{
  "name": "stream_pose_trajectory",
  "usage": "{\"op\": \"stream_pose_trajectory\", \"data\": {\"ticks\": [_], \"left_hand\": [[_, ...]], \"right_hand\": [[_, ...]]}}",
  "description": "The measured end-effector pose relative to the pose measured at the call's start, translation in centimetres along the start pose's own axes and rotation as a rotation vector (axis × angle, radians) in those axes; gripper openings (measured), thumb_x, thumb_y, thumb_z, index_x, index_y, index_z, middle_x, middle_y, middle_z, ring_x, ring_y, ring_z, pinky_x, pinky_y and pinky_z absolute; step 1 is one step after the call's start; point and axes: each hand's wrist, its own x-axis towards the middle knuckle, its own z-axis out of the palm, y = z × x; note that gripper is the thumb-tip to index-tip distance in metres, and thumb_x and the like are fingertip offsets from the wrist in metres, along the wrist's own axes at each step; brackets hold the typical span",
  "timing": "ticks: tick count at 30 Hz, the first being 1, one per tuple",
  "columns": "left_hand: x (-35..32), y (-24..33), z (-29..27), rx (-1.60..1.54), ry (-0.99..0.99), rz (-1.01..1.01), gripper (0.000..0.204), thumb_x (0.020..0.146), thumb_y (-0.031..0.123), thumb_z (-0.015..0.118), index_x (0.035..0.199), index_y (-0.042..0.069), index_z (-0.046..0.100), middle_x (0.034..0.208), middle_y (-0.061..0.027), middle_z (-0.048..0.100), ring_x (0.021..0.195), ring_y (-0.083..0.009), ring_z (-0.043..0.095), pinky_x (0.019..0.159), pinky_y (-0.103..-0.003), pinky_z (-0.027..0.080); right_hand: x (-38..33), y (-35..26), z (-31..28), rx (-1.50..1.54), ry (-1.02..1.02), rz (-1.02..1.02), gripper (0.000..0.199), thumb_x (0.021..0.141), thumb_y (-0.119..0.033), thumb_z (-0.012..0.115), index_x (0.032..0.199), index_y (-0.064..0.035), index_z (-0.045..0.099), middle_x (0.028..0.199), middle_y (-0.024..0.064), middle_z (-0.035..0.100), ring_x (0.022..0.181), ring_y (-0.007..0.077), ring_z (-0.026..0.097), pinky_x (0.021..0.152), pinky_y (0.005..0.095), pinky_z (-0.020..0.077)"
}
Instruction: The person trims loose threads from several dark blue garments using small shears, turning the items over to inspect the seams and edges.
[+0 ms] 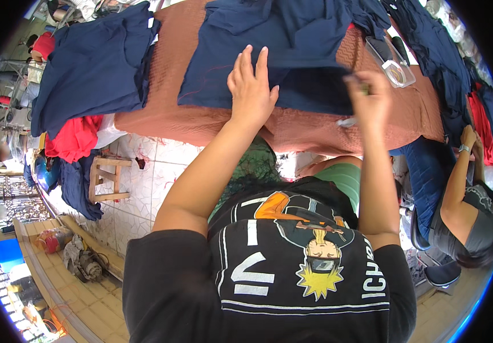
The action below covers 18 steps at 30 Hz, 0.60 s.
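Note:
A navy blue garment (269, 34) lies spread over the table in front of me, its near edge hanging close to the table's front. Loose red thread (205, 80) trails across its left part. My left hand (251, 88) rests on the garment, fingers stretched out, holding nothing. At the garment's right edge, my right hand (372, 97) is curled with fingers together and blurred by motion. Something small and dark shows between its fingers, too smeared to name. Beside that hand the cloth makes a dark fold (320, 86).
A reddish-brown quilted cover (163, 57) drapes the table. Another navy garment (95, 63) lies left, above red cloth (75, 140). A clear plastic box (398, 74) sits at right. Another person (466, 211) handles cloth at far right. A wooden stool (109, 180) stands on the floor.

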Motion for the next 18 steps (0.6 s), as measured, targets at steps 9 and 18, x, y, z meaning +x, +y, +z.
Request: {"op": "stream_pose_trajectory", "data": {"ticks": [9, 18], "left_hand": [[-3.5, -2.3, -3.1, -0.483, -0.296, 0.375, 0.025, 0.082, 0.019, 0.069, 0.105, 0.008, 0.069, 0.122, -0.0115, 0.061, 0.114, -0.0277, 0.056, 0.098, -0.040, 0.042], [0.0, -10.7, -2.1, 0.056, -0.070, -0.209, 0.031, 0.085, 0.025, 0.070, 0.107, 0.003, 0.067, 0.116, -0.0133, 0.063, 0.093, -0.0269, 0.065, 0.084, -0.037, 0.051]], "right_hand": [[0.1, 17.1, -13.8, -0.500, -0.295, 0.325, 0.035, 0.079, -0.019, 0.066, 0.109, -0.0027, 0.066, 0.104, 0.0187, 0.068, 0.100, 0.0322, 0.065, 0.088, 0.0369, 0.0484], [3.3, 3.0, 0.4, -0.526, -0.292, 0.200, 0.046, 0.079, -0.037, 0.073, 0.112, -0.0059, 0.067, 0.106, 0.0185, 0.067, 0.100, 0.0345, 0.064, 0.084, 0.0419, 0.0489]]}}
